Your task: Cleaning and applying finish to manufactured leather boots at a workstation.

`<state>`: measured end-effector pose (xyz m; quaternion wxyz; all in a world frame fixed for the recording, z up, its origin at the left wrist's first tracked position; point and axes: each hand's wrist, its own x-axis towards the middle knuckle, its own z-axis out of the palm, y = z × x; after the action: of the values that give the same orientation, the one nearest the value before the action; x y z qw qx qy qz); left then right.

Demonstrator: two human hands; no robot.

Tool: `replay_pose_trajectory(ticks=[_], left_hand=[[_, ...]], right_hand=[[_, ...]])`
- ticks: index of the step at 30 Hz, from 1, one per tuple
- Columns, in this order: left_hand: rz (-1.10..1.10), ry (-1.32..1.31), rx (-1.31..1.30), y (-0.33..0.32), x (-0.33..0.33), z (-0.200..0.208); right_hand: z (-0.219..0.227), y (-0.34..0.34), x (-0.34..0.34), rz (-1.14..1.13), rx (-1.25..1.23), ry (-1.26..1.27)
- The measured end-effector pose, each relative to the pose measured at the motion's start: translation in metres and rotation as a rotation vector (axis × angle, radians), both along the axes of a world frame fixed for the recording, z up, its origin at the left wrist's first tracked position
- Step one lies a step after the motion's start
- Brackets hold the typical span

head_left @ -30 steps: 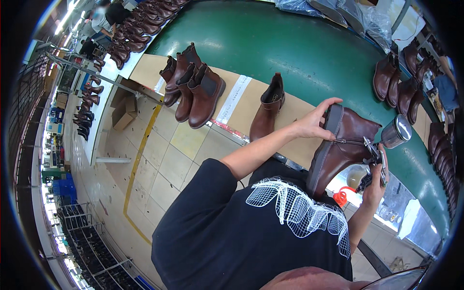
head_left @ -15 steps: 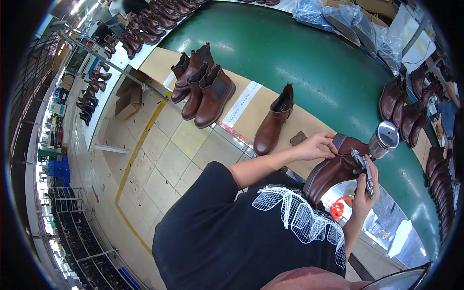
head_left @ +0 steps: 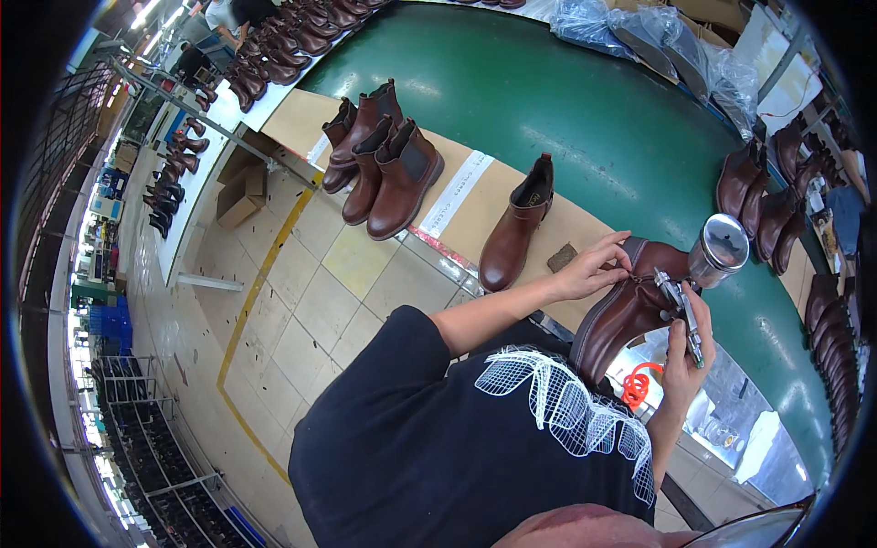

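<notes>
Boot: dark brown leather ankle boot (head_left: 630, 315), right of centre in the frame, tilted, toe pointing down toward your body, over the edge of the cardboard sheet (head_left: 585, 228).
Left hand: your left hand (head_left: 598, 267) lies on the boot's upper edge, fingers curled narrowly and pinching at the top of the shaft.
Right hand: your right hand (head_left: 685, 352) sits just right of the boot, wrapped around the grip of a metal spray gun with a silver cup (head_left: 708, 265); the nozzle points at the boot's side.
Boot to hands: it lies between them, touching the left, just beside the right.
Nearby: single brown boot (head_left: 516, 228) stands at centre; cluster of brown boots (head_left: 384, 164) upper left of it; green table surface (head_left: 566, 100) across the top.
</notes>
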<state>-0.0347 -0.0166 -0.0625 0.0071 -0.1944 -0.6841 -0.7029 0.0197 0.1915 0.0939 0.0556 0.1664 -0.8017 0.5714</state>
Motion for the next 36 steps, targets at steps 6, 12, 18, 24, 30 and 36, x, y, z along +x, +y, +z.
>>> replay_pose_trajectory(ticks=[6, 12, 18, 24, 30, 36], left_hand=[[-0.019, -0.039, 0.178, 0.012, -0.009, -0.029], [-0.19, -0.773, 0.608, 0.014, -0.009, -0.006], [-0.392, -0.85, 0.737, 0.012, -0.008, -0.013], [-0.331, -0.846, 0.785, -0.003, -0.007, -0.027], [-0.334, -0.819, 0.656, -0.018, -0.005, -0.018], [-0.093, -0.795, 0.587, -0.007, -0.007, -0.03]], right_hand=[[0.0, -0.003, 0.001, 0.024, -0.017, 0.033], [-0.002, -0.007, 0.003, 0.025, -0.009, 0.066], [0.0, -0.009, 0.004, 0.016, -0.003, 0.047], [-0.003, -0.006, 0.006, -0.001, -0.066, -0.026], [-0.003, -0.007, 0.007, 0.026, -0.035, 0.059], [-0.004, -0.005, 0.002, 0.055, 0.001, 0.141]])
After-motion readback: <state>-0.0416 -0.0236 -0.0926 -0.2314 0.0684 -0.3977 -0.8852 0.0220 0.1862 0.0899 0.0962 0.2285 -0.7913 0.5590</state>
